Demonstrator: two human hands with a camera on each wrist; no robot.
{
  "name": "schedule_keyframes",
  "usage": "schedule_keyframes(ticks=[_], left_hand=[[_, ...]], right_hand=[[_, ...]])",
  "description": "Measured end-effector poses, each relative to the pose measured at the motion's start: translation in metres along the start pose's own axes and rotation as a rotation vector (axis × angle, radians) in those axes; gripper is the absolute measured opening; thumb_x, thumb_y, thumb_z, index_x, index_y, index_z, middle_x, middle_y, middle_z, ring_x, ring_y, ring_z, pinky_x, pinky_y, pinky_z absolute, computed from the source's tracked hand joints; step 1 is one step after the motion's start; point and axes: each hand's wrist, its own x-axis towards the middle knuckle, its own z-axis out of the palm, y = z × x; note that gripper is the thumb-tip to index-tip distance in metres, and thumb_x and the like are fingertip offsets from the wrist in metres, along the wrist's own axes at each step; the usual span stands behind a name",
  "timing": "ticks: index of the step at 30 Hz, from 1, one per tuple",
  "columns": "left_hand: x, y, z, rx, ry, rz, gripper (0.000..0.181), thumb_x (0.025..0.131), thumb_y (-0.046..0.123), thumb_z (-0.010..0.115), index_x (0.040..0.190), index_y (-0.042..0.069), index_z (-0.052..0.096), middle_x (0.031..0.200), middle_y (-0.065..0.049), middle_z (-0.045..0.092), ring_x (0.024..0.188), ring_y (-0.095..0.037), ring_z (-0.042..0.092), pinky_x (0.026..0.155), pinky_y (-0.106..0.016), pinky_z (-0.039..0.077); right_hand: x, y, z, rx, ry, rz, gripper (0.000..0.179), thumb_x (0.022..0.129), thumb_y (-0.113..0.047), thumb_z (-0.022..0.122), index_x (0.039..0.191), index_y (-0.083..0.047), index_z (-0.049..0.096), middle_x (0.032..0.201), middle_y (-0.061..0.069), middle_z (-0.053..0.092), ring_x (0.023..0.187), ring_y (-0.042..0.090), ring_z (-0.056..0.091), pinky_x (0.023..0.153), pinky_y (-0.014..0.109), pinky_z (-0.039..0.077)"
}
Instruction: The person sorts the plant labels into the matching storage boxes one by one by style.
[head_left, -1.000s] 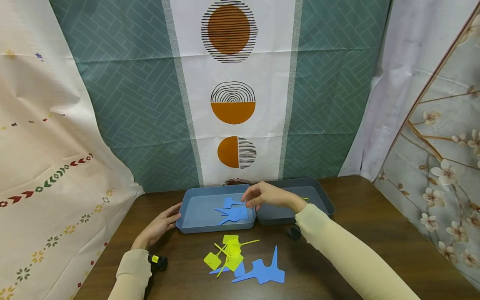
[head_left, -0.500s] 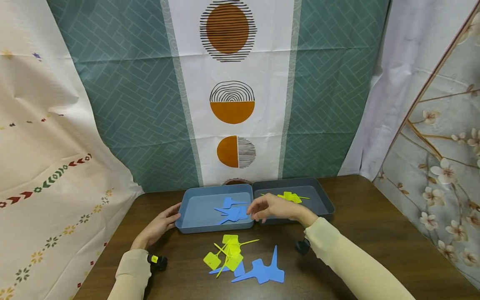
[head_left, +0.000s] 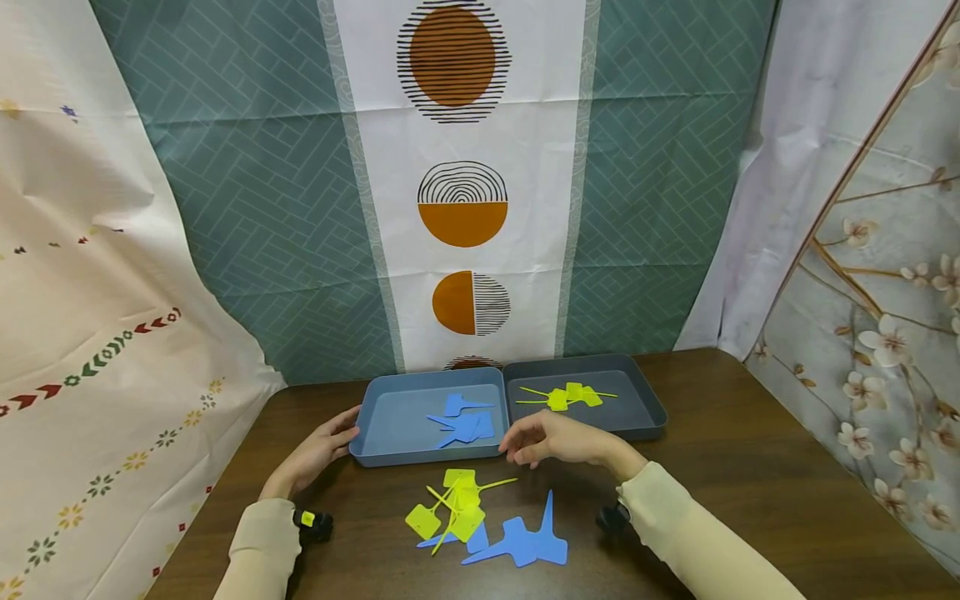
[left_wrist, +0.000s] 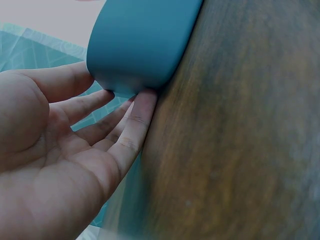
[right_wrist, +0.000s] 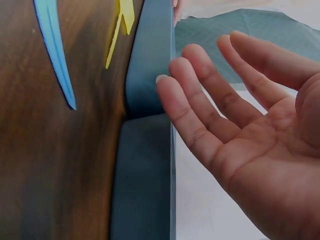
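My left hand (head_left: 317, 452) rests its fingertips against the left end of the light blue-grey tray (head_left: 378, 454); in the left wrist view its fingers (left_wrist: 132, 125) are fairly straight at the tray's outer corner. Several blue plant labels (head_left: 467, 427) lie in that tray. My right hand (head_left: 564, 439), loosely curved and holding nothing, hovers by the front edge where the trays meet. The right wrist view shows its relaxed fingers (right_wrist: 220, 107). Yellow plant labels (head_left: 570, 396) lie in the dark grey tray (head_left: 637, 400). In front, a yellow pile (head_left: 461, 504) overlaps blue labels (head_left: 525, 542) on the table.
Both trays stand side by side at the back of the brown wooden table (head_left: 735, 467), close to a patterned curtain (head_left: 480, 208). Fabric also hangs at the left and right sides. A small black device (head_left: 613, 518) sits under the right wrist.
My right hand has drawn back from over the blue tray toward the front and slightly right, uncovering the yellow labels in the dark tray. The left hand has stayed at the tray's end.
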Motion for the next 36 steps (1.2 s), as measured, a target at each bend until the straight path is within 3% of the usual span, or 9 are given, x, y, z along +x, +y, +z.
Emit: schedule_keyframes(ticks=[3, 5, 10, 13, 21, 30, 36], left_hand=[[0.000, 0.000, 0.000, -0.001, -0.001, 0.000, 0.063, 0.113, 0.018, 0.043, 0.167, 0.003, 0.013, 0.166, -0.029, 0.017, 0.153, -0.048, 0.021, 0.121, -0.060, 0.029], [0.000, 0.001, 0.000, -0.004, 0.000, 0.000, 0.063, 0.113, 0.017, 0.043, 0.166, 0.003, 0.013, 0.166, -0.029, 0.018, 0.153, -0.048, 0.023, 0.121, -0.060, 0.030], [0.001, 0.001, 0.002, -0.012, 0.002, -0.002, 0.063, 0.113, 0.016, 0.043, 0.166, 0.003, 0.013, 0.164, -0.029, 0.021, 0.152, -0.047, 0.025, 0.120, -0.060, 0.030], [0.001, 0.001, 0.003, -0.009, 0.004, -0.007, 0.062, 0.113, 0.017, 0.043, 0.166, 0.003, 0.013, 0.165, -0.029, 0.021, 0.151, -0.047, 0.026, 0.121, -0.059, 0.031], [-0.001, 0.002, 0.002, -0.006, 0.012, -0.008, 0.062, 0.113, 0.016, 0.042, 0.166, 0.002, 0.013, 0.165, -0.029, 0.020, 0.151, -0.046, 0.028, 0.120, -0.056, 0.034], [-0.001, 0.002, 0.000, -0.006, 0.002, -0.008, 0.063, 0.114, 0.017, 0.042, 0.166, 0.002, 0.012, 0.166, -0.029, 0.018, 0.151, -0.046, 0.027, 0.120, -0.057, 0.034], [-0.001, 0.002, 0.001, -0.005, -0.001, -0.009, 0.063, 0.114, 0.017, 0.042, 0.166, 0.002, 0.012, 0.166, -0.029, 0.018, 0.152, -0.046, 0.027, 0.120, -0.057, 0.034]], right_hand=[[-0.002, 0.003, 0.004, 0.009, -0.017, 0.000, 0.031, 0.101, -0.007, 0.064, 0.128, 0.008, 0.065, 0.117, 0.029, 0.067, 0.103, 0.050, 0.061, 0.089, 0.057, 0.057], [-0.004, 0.004, 0.007, 0.014, -0.028, 0.004, 0.031, 0.101, -0.007, 0.065, 0.129, 0.007, 0.065, 0.118, 0.030, 0.066, 0.101, 0.042, 0.064, 0.089, 0.056, 0.057], [-0.010, 0.005, 0.012, -0.017, -0.079, 0.002, 0.035, 0.100, -0.011, 0.068, 0.131, 0.004, 0.065, 0.122, 0.027, 0.067, 0.101, 0.021, 0.065, 0.088, 0.036, 0.057], [-0.011, 0.007, 0.013, -0.060, -0.125, 0.005, 0.037, 0.099, -0.013, 0.069, 0.133, 0.001, 0.066, 0.122, 0.024, 0.067, 0.102, 0.019, 0.066, 0.085, 0.028, 0.056], [-0.010, 0.005, 0.022, -0.130, -0.203, 0.030, 0.040, 0.097, -0.012, 0.072, 0.135, -0.002, 0.065, 0.125, 0.017, 0.068, 0.101, 0.012, 0.067, 0.086, 0.025, 0.056], [-0.009, -0.005, 0.038, -0.289, -0.192, 0.082, 0.033, 0.095, -0.011, 0.076, 0.127, -0.014, 0.070, 0.111, -0.003, 0.067, 0.097, 0.008, 0.061, 0.085, 0.022, 0.052], [-0.010, -0.011, 0.050, -0.413, -0.206, 0.092, 0.037, 0.090, -0.015, 0.083, 0.124, -0.015, 0.068, 0.105, -0.006, 0.058, 0.096, 0.006, 0.053, 0.084, 0.020, 0.048]])
